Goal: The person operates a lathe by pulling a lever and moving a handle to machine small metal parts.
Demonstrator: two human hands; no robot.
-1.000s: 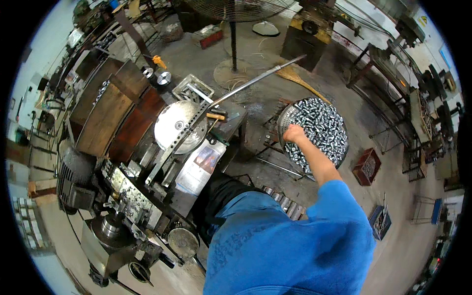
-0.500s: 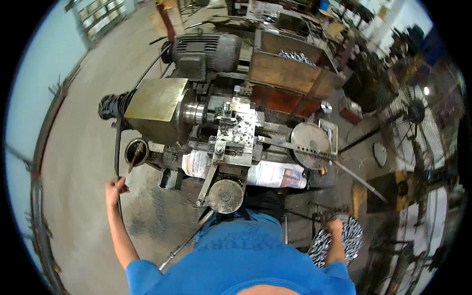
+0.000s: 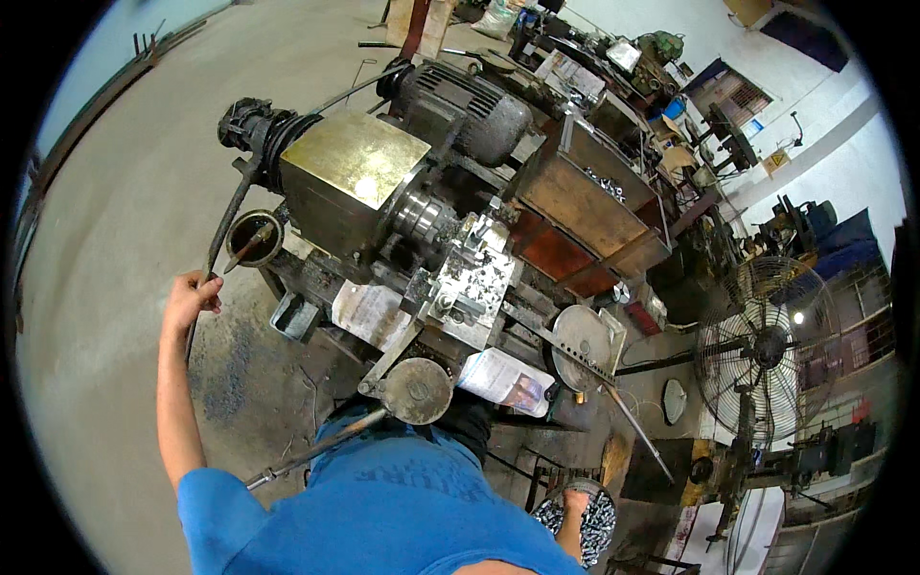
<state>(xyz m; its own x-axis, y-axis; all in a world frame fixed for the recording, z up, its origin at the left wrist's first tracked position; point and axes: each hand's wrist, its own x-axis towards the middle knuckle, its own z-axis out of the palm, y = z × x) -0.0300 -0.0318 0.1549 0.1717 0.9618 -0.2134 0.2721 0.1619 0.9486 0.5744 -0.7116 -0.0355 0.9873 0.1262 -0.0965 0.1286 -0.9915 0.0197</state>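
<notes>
My left hand [image 3: 192,302] is closed round a long dark lever [image 3: 222,230], which runs up to the left end of a small lathe beside its metal-covered headstock [image 3: 359,153]. At the lower right my right hand [image 3: 575,500] reaches into a round basin of small shiny metal parts [image 3: 599,527]. Its fingers are hidden among the parts, so I cannot see whether they hold any. In front of me is the lathe's cross slide [image 3: 474,283], scattered with metal chips, beside the spindle chuck [image 3: 422,216]. A round handwheel [image 3: 419,390] sits close to my body.
A pot of dark liquid [image 3: 254,240] with a brush stands near the lever. Behind the lathe are a motor [image 3: 465,110] and a rusty metal bin [image 3: 585,196] with metal parts. A second round wheel [image 3: 583,345] and a caged fan [image 3: 767,350] are on the right.
The whole view has turned, so the lathe appears tilted. My left hand still grips the lever, and my right hand is still in the basin.
</notes>
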